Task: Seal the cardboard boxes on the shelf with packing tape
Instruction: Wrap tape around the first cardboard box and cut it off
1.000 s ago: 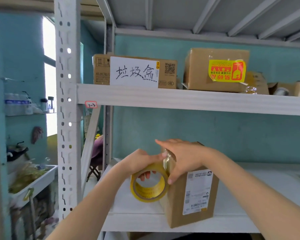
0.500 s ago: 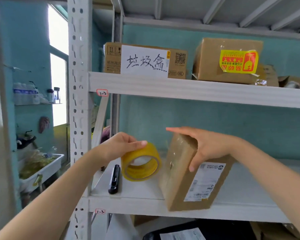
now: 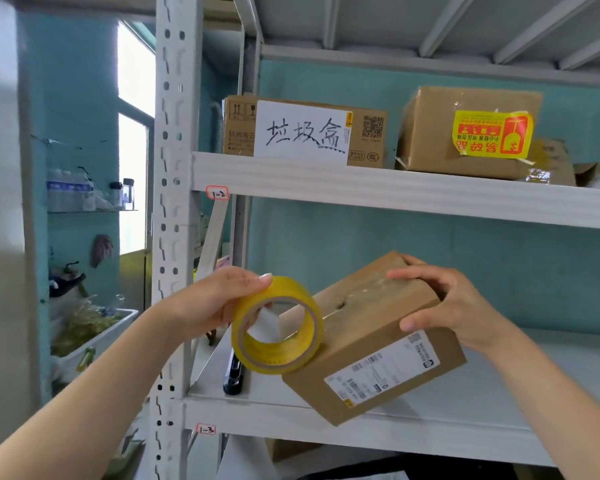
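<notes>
One tilted brown box [image 3: 378,341], white label, glossy taped top.

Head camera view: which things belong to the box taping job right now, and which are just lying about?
In the job: tape roll, held by the left hand; small box, tilted on the shelf, gripped by the right hand.
Lying about for now: black object on the shelf; signed box, stickered box on the upper shelf; bottles and white tub at far left.

left hand [image 3: 205,303] grips tape roll [image 3: 278,327] | right hand [image 3: 454,303] holds tilted box [image 3: 371,344]
</notes>
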### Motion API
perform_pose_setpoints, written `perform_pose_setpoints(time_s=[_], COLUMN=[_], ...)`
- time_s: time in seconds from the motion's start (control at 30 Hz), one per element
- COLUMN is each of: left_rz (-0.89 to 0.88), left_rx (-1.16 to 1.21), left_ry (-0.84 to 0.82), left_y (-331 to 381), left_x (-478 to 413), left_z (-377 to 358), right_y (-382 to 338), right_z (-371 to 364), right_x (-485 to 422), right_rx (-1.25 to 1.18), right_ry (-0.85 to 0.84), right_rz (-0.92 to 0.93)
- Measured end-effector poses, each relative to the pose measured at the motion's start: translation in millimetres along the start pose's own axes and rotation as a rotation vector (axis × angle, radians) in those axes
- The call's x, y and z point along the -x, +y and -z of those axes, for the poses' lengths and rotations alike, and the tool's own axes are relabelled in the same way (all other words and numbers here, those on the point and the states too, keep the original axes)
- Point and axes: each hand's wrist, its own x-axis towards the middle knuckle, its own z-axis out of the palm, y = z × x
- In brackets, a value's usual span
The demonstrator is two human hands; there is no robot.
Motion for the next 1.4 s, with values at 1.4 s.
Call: perform_pose_setpoints(time_s=[1.4], left_rz=[0.276], left_rx=[-0.648], left_ry=[0.246], left_y=[-80], left_x=[-89], left_z=[-38], right_y=[44], right_z=[-37], right_x=[-29], right_rx=[1.04], right_ry=[-0.615], right_rz=[-0.324])
